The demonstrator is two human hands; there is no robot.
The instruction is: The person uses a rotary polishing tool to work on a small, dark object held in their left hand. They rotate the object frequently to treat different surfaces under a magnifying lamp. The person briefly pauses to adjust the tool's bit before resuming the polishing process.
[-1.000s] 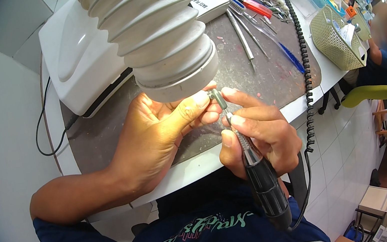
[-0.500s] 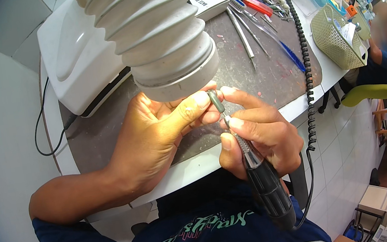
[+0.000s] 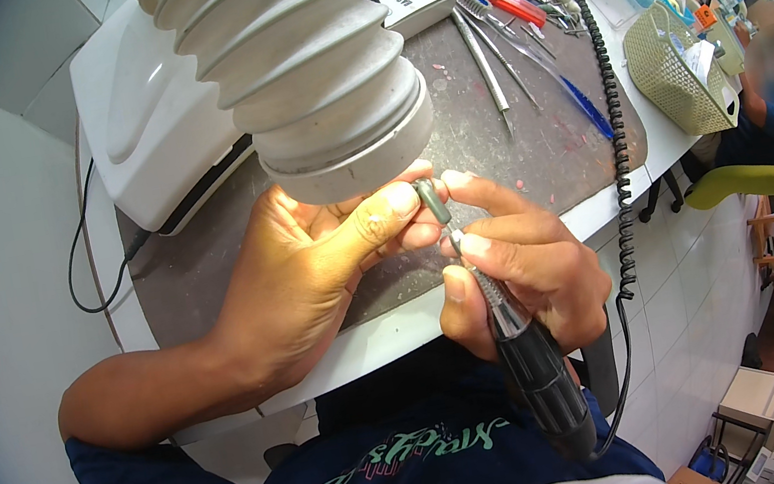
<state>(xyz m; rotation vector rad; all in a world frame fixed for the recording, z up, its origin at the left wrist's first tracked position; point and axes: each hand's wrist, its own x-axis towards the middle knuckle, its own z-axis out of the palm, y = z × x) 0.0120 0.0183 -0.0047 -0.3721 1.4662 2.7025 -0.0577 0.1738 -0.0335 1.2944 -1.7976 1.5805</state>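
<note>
Under a white ribbed hose [image 3: 311, 82], the left hand [image 3: 310, 264] pinches a tiny, mostly hidden piece [image 3: 420, 186] at the grey-green cylindrical tip [image 3: 436, 206] of a black-and-silver handpiece [image 3: 541, 382], clasped snugly by the right hand [image 3: 547, 279]; a braced, light touch should help.

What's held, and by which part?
Right hand: rotary handpiece, by its slim metal front. Left hand: fingertips pinched beside the grey bit; can't tell what they hold.

Small workshop, ribbed hose [image 3: 316, 81] over dark mat [image 3: 465, 128], metal tools [image 3: 483, 65], corded rotary handpiece [image 3: 538, 375]
</note>
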